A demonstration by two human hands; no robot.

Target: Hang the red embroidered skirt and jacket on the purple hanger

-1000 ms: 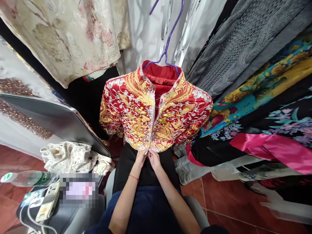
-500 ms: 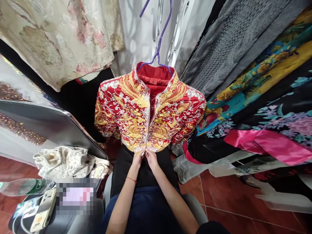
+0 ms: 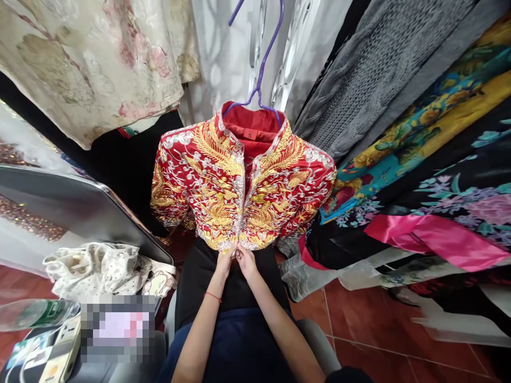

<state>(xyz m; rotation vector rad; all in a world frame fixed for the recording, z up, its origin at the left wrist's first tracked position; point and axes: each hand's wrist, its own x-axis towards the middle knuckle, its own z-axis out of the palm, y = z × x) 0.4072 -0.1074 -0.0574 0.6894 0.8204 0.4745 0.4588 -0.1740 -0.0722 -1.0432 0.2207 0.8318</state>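
A red jacket (image 3: 215, 191) with gold and silver embroidery hangs in front of me on a purple hanger (image 3: 261, 69). Its short stand collar gapes at the top, showing red lining and a label marked S. The front edges run close together toward the bottom. At the lower end of the front opening, my left hand (image 3: 225, 259) pinches one side of the hem. My right hand (image 3: 245, 260) is closed at the other side, fingertips against the left ones. Whatever small fastening lies between the fingers is hidden.
Floral cream cloth (image 3: 91, 58) hangs upper left. On the right hang a grey knit (image 3: 359, 80) and patterned garments with a pink band (image 3: 439, 239). At lower left are a dark panel (image 3: 80, 202), a spotted white cloth (image 3: 96, 268), a plastic bottle (image 3: 35, 314) and a power strip (image 3: 64, 346).
Both hands stay at the jacket's hem with almost the same grip. The view has shifted slightly, so the things at the left sit a little further left.
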